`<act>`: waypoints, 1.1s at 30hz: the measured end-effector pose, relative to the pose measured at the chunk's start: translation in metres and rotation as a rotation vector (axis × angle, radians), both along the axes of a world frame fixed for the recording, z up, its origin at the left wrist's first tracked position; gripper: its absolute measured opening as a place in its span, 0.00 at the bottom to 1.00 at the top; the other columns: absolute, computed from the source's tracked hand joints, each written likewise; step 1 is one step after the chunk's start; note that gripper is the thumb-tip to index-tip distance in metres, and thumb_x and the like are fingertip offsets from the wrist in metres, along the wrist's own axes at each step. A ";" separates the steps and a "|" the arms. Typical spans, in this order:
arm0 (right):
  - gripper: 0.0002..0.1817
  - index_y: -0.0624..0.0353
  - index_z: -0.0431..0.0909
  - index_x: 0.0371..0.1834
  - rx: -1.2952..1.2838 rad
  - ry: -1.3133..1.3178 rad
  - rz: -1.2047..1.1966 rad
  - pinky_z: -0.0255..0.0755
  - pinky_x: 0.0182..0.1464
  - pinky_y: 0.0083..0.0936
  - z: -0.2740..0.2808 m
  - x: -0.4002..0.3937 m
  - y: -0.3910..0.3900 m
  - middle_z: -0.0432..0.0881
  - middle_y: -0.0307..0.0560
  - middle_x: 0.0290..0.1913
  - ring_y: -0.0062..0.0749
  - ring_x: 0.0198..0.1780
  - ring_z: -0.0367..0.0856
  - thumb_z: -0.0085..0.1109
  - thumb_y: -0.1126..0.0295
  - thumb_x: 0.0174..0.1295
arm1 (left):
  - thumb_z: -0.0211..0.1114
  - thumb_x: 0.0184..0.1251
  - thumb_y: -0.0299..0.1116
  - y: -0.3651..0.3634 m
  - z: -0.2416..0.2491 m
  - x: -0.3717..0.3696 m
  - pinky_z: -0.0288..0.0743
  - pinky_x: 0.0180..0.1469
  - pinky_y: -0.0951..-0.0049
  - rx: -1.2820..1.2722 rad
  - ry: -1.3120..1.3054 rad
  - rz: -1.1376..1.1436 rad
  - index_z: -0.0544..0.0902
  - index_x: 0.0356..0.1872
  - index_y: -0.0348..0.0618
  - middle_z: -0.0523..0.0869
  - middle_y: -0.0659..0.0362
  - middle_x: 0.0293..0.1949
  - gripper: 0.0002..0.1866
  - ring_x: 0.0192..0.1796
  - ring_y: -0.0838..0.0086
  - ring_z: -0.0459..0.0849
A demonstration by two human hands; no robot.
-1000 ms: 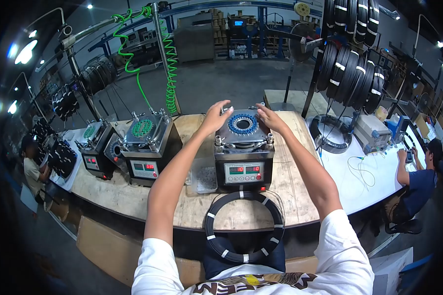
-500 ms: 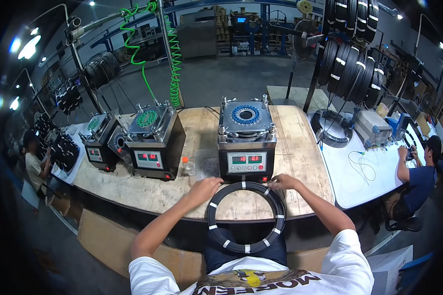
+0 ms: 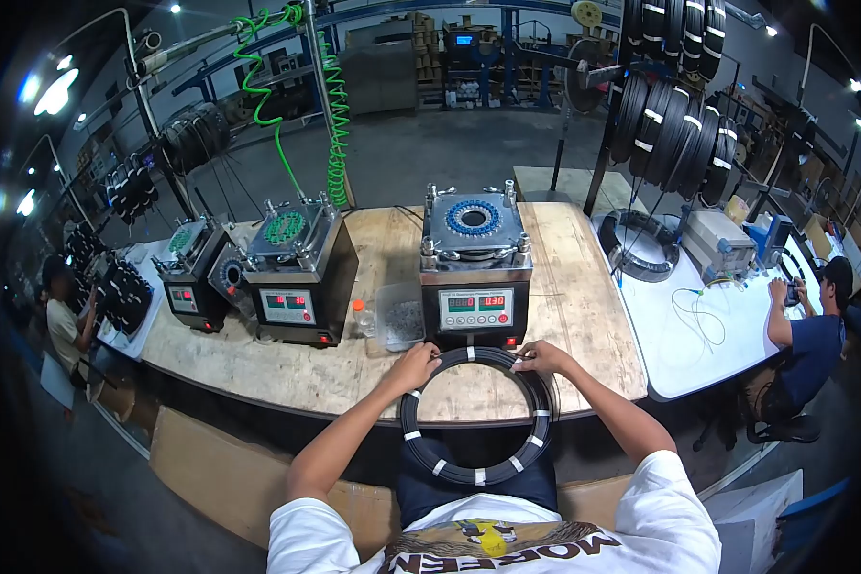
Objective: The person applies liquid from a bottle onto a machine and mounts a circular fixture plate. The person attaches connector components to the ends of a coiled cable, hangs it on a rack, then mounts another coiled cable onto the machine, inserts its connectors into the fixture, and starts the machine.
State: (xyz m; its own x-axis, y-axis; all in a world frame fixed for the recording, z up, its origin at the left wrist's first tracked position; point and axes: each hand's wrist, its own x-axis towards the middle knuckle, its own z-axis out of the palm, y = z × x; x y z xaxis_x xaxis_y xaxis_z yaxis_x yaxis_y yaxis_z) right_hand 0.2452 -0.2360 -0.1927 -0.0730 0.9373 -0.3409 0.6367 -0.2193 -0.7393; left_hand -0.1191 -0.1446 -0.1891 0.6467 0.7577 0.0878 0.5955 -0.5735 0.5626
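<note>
A coil of black cable, banded with several white tape strips, stands tilted between my lap and the table's front edge. Its upper rim rests by the foot of the middle machine. At the coil's upper left, the fingers of my left hand are pinched on the cable. My right hand grips it at the upper right, thumb and fingertips together. Whether a loose cable end lies in either pinch is too small to tell. The machine has a ring of blue holders on top and lit red digits in front.
Two similar machines with green rings, one nearer, stand to the left. A clear plastic tray and an orange-capped bottle sit beside the middle machine. Black coils hang at right. A co-worker sits at the white table.
My left hand has moved right onto the coil's rim. My right hand has closed on its upper right. Digits on the middle machine's display have changed. The clear tray shows more fully.
</note>
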 end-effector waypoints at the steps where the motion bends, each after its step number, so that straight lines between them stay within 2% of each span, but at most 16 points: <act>1: 0.34 0.67 0.86 0.52 0.038 -0.022 -0.004 0.81 0.55 0.37 0.002 -0.002 0.001 0.90 0.63 0.46 0.46 0.50 0.90 0.84 0.49 0.52 | 0.67 0.76 0.38 -0.001 0.004 -0.001 0.81 0.55 0.54 -0.010 -0.022 0.007 0.81 0.56 0.40 0.86 0.45 0.49 0.16 0.53 0.50 0.87; 3: 0.30 0.64 0.87 0.48 0.110 -0.064 -0.020 0.81 0.52 0.37 0.005 -0.008 0.000 0.91 0.58 0.43 0.45 0.48 0.90 0.85 0.53 0.50 | 0.69 0.73 0.36 -0.009 0.010 -0.001 0.81 0.53 0.55 0.022 -0.090 0.019 0.81 0.55 0.42 0.86 0.47 0.48 0.15 0.50 0.52 0.88; 6: 0.22 0.60 0.85 0.42 0.221 -0.240 -0.044 0.81 0.50 0.41 0.014 -0.030 -0.006 0.90 0.54 0.40 0.48 0.46 0.90 0.83 0.61 0.49 | 0.70 0.71 0.34 -0.022 0.025 0.001 0.81 0.50 0.55 0.094 -0.107 0.055 0.81 0.56 0.44 0.86 0.49 0.47 0.16 0.49 0.53 0.88; 9: 0.16 0.57 0.83 0.41 0.320 -0.321 -0.111 0.81 0.50 0.45 0.040 -0.054 -0.026 0.89 0.54 0.40 0.53 0.47 0.88 0.79 0.67 0.52 | 0.71 0.69 0.34 -0.031 0.034 0.004 0.81 0.47 0.54 0.171 -0.017 0.078 0.82 0.55 0.45 0.86 0.52 0.44 0.16 0.47 0.53 0.88; 10: 0.14 0.56 0.81 0.41 0.295 -0.335 -0.096 0.81 0.49 0.47 0.045 -0.058 -0.029 0.90 0.55 0.42 0.55 0.49 0.88 0.76 0.68 0.55 | 0.71 0.69 0.34 -0.034 0.034 0.005 0.80 0.47 0.54 0.195 0.025 0.083 0.82 0.54 0.45 0.85 0.53 0.43 0.15 0.46 0.53 0.88; 13: 0.18 0.51 0.83 0.51 0.179 -0.429 -0.074 0.81 0.50 0.49 0.049 -0.061 -0.027 0.90 0.55 0.45 0.55 0.50 0.88 0.73 0.64 0.58 | 0.71 0.70 0.37 -0.033 0.022 0.010 0.80 0.46 0.52 0.228 -0.113 0.196 0.86 0.53 0.46 0.84 0.54 0.41 0.14 0.46 0.52 0.88; 16: 0.26 0.42 0.80 0.64 0.268 -0.500 0.004 0.82 0.51 0.51 0.045 -0.056 -0.033 0.90 0.56 0.48 0.56 0.52 0.88 0.71 0.59 0.62 | 0.71 0.70 0.41 -0.036 0.016 0.006 0.79 0.46 0.51 0.302 -0.014 0.124 0.88 0.55 0.47 0.83 0.54 0.42 0.16 0.46 0.52 0.87; 19: 0.31 0.36 0.75 0.73 0.275 -0.514 0.053 0.82 0.52 0.53 0.044 -0.049 -0.039 0.89 0.54 0.50 0.56 0.51 0.88 0.68 0.57 0.65 | 0.71 0.70 0.45 -0.034 0.012 0.004 0.79 0.48 0.51 0.227 -0.048 0.114 0.88 0.59 0.48 0.83 0.54 0.44 0.21 0.48 0.52 0.86; 25: 0.29 0.38 0.75 0.72 0.356 -0.524 0.039 0.82 0.50 0.52 0.037 -0.060 -0.049 0.85 0.53 0.51 0.56 0.51 0.88 0.68 0.59 0.66 | 0.71 0.70 0.43 -0.041 0.019 -0.004 0.79 0.49 0.52 0.134 -0.069 0.106 0.88 0.60 0.50 0.82 0.53 0.44 0.20 0.49 0.51 0.86; 29: 0.26 0.41 0.77 0.68 0.445 -0.490 0.032 0.82 0.49 0.50 0.028 -0.058 -0.040 0.85 0.54 0.50 0.57 0.49 0.88 0.68 0.61 0.65 | 0.72 0.71 0.42 -0.048 0.035 0.004 0.79 0.47 0.49 0.132 -0.093 0.110 0.85 0.51 0.46 0.83 0.51 0.44 0.16 0.48 0.49 0.87; 33: 0.19 0.46 0.78 0.59 0.469 -0.418 -0.019 0.81 0.45 0.50 0.040 -0.064 -0.037 0.86 0.53 0.47 0.58 0.47 0.87 0.67 0.62 0.66 | 0.71 0.71 0.40 -0.040 0.033 0.003 0.79 0.46 0.49 0.151 -0.085 0.123 0.81 0.50 0.47 0.83 0.53 0.44 0.13 0.46 0.49 0.87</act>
